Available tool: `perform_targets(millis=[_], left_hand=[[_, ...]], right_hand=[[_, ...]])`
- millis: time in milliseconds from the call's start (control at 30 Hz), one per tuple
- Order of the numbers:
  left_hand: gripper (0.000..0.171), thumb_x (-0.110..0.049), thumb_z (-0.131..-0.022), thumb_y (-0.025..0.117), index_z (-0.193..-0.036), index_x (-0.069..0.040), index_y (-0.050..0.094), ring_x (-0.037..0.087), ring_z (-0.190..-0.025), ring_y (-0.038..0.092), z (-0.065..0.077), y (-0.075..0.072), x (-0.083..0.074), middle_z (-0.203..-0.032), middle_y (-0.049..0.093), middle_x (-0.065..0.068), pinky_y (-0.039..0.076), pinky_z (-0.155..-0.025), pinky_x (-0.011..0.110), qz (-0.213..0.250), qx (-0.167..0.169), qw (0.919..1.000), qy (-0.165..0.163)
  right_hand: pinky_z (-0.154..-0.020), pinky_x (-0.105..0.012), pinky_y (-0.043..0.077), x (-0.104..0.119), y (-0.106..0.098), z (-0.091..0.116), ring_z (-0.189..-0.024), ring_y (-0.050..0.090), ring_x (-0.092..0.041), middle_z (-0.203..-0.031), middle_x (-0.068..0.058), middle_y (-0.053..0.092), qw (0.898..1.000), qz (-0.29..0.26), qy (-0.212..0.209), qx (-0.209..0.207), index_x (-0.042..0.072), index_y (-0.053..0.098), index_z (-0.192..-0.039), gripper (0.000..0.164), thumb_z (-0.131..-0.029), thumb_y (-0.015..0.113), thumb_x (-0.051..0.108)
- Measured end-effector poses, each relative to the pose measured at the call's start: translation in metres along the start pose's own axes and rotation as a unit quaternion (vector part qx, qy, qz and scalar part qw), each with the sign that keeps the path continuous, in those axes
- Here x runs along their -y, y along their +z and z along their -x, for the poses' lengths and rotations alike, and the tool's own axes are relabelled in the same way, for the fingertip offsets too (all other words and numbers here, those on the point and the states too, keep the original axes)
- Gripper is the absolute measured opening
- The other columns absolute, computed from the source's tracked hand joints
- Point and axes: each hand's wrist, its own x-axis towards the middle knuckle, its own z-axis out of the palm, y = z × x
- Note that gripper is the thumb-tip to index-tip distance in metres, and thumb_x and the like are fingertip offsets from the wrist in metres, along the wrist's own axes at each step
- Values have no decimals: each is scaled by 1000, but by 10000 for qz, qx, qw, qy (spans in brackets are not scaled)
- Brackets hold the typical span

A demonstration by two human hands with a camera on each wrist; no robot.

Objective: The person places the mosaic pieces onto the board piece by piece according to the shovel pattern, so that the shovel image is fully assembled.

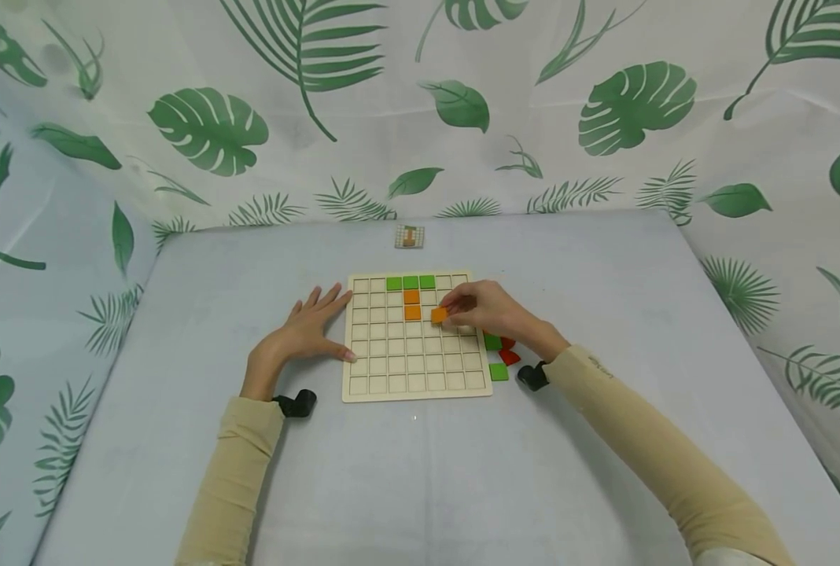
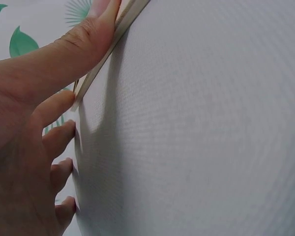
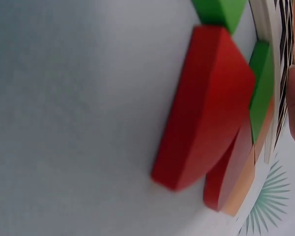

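A pale board [image 1: 377,365] with a grid of square recesses lies on the table. Three green tiles [image 1: 410,282] sit side by side in its top row, and two orange tiles [image 1: 411,297] run down beneath the middle one. My right hand [image 1: 487,306] pinches another orange tile [image 1: 439,315] between thumb and fingers, over the grid just right of the lower orange tile. At the board's left edge my left hand [image 1: 303,330] is spread, its thumb and index fingertip at the rim. The left wrist view shows the thumb [image 2: 81,46] against the board's edge.
Beyond the board lies a small pattern card [image 1: 409,237]. Loose pieces lie along the board's right edge: green tiles [image 1: 499,372], red pieces with a curved side [image 3: 201,108] and orange ones [image 3: 243,182]. Leaf-printed cloth [image 1: 420,181] hangs behind the table.
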Motion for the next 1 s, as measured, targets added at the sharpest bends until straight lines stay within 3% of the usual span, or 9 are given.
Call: perform_targets(millis=[1000], left_hand=[[118,-42,-79,88,-166,-12,16,42,-159,-10,0,1,3,-174,2,14,-7,-127,63,3,-39,10000,5]], right_hand=[[-84,-29,58,24,24,-15,-90,67,-15,-104,-6,75,9975,350,-459,412,5,76,-112,25,-90,81,16]])
